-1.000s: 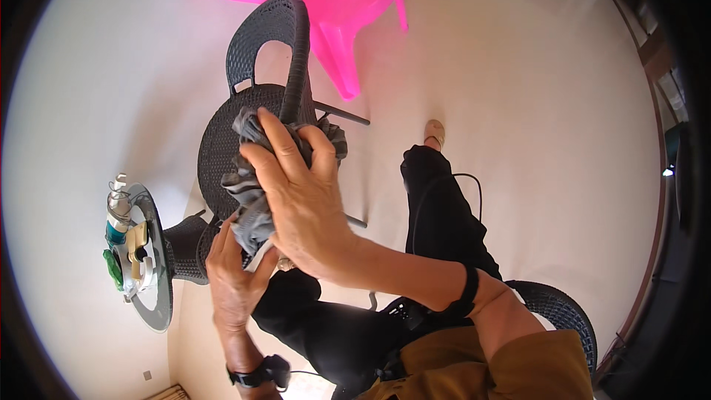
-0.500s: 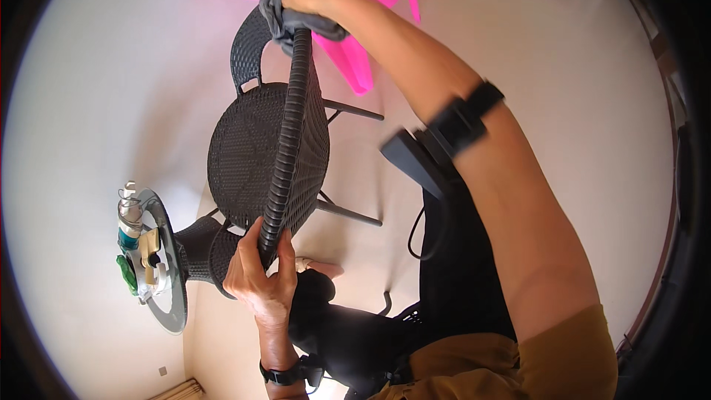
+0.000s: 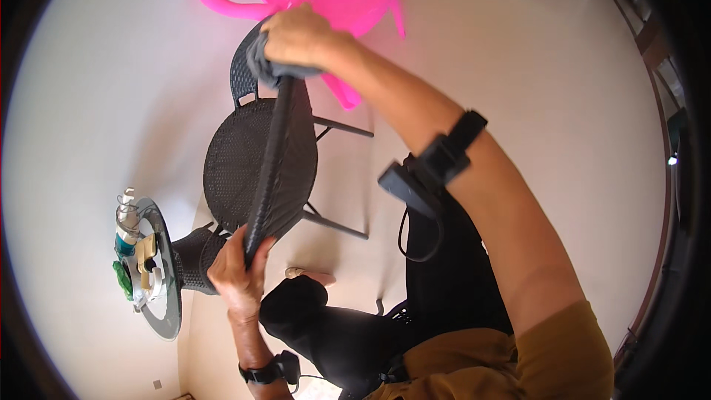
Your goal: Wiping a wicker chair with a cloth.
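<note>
A dark grey woven wicker armchair [image 3: 235, 167] stands in front of me, its thick braided back rim [image 3: 271, 150] running towards me. Around the near end of that rim, my left hand [image 3: 238, 278] is closed, thumb on one side and fingers on the other. At the far end, my right hand [image 3: 302, 35] presses a bunched grey cloth [image 3: 268, 67] over the rim. The cloth hides the part of the rim beneath it, and my right fingers are partly lost in its folds.
A pink plastic chair [image 3: 355, 0] stands beyond the wicker one. On the left, a round glass-topped table [image 3: 172, 281] carries a green packet [image 3: 121, 280], a bottle-like item with a cord and other small things. My black-trousered legs [image 3: 459, 267] are close to the wicker chair.
My right hand and the cloth have slid along the rim, nearer to my left hand. The left grip stays on the rim's near end. The whole view has shifted slightly.
</note>
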A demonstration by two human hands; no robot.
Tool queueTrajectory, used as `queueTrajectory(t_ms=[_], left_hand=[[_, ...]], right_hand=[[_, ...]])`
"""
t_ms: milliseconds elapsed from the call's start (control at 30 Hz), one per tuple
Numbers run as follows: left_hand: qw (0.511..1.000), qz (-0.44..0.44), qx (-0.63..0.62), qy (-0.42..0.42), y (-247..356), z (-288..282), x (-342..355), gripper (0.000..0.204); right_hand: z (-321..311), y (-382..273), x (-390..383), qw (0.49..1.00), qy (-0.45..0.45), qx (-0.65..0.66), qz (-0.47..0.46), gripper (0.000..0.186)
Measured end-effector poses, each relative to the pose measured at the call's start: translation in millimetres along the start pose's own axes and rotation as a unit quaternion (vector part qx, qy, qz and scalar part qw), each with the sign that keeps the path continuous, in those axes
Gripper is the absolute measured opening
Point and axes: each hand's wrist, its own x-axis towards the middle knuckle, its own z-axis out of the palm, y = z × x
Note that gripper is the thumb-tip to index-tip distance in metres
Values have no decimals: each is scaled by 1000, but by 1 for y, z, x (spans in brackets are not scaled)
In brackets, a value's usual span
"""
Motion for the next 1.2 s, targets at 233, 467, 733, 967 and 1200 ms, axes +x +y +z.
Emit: queueTrajectory(t_ms=[233,467,733,967,1200], left_hand=[[996,89,-20,-8,-97,-53,-79,39],[995,13,93,-36,-69,-91,-99,54],[991,-67,111,-29,6,-47,-48,48],[972,23,214,92,8,-37,-49,40],[960,50,229,153,13,-26,-40,33]], right_hand=[[-9,-96,-133,986,128,101,-24,14],[0,-151,-201,979,157,77,-109,24],[-3,-127,-182,968,145,192,-70,19],[23,2,-93,952,82,291,52,37],[79,88,-5,910,-45,410,52,34]])
